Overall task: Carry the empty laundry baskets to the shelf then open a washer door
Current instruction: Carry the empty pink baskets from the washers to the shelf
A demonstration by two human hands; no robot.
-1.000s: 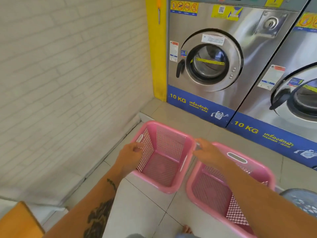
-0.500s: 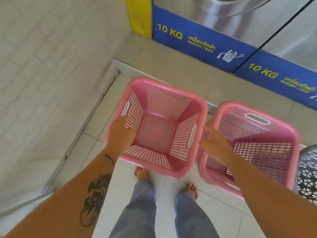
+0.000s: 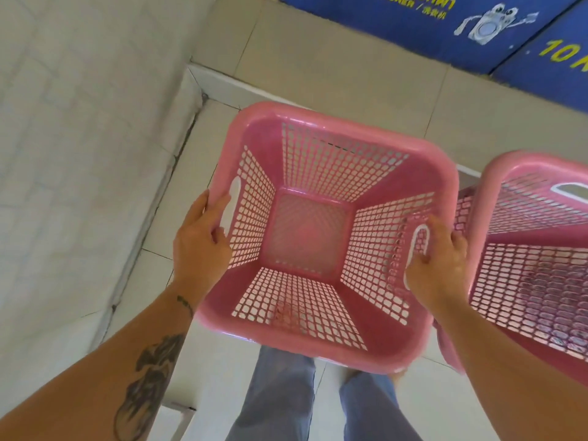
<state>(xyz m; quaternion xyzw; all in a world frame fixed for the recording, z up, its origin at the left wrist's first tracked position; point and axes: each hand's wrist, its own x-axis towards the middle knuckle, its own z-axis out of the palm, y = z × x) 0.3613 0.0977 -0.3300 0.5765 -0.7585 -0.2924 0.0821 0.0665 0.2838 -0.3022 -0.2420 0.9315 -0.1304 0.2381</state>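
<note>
- While I am watching through the head camera, two hands are holding one square pink plastic basket with holes in its sides [image 3: 334,125], right in the middle of my view.
- The left hand [image 3: 200,243] is gripping the basket's left rim, with its fingers curling around the edge beside a white handle slot [image 3: 230,205].
- The right hand [image 3: 439,265] is gripping the right rim, and its fingers are hooking into the other white handle slot [image 3: 418,246].
- I am looking straight down into the basket to its pink bottom.
- The basket is hanging over legs in grey-blue trousers [image 3: 276,399] and is covering the top of them.
- A second pink plastic basket with holes [image 3: 534,281] is sitting just beside the first one on the right, partly cut off by the edge of my view.
- Its rim is lying right next to the right hand, but I cannot tell if they are touching.
- A blue panel with yellow writing and a little washer drawing [image 3: 413,36] is showing at the top, well apart from the held basket, with pale floor tiles [image 3: 318,68] lying between them.
- A white brick wall [image 3: 79,122] is running along the left side.
- A dark tattoo [image 3: 149,377] is showing on the left forearm.
</note>
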